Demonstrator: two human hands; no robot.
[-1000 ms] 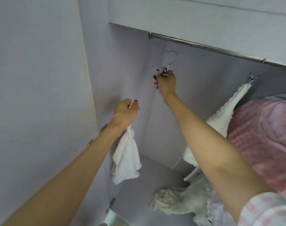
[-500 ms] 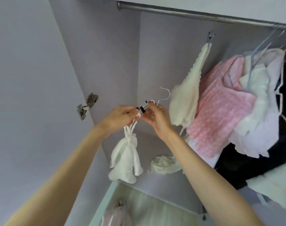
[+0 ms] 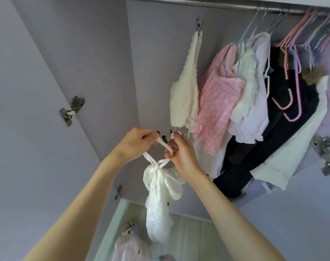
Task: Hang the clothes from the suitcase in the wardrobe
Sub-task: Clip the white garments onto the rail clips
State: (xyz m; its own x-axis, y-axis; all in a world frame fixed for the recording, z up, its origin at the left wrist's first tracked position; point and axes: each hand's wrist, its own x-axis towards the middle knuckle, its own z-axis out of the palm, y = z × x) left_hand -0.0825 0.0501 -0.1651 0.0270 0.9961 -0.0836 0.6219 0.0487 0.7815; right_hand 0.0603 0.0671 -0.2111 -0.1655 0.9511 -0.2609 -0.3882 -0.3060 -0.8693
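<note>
Left hand (image 3: 137, 143), right hand (image 3: 181, 153) pinching white garment (image 3: 160, 196), clip hanger (image 3: 171, 137)

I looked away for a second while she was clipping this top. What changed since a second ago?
The right hand brought the metal clip hanger down from near the rail to meet the left hand. Both hands now work the white garment's strap at the clip. The left hand has held the strap throughout; the cream top stays hung on the rail.
</note>
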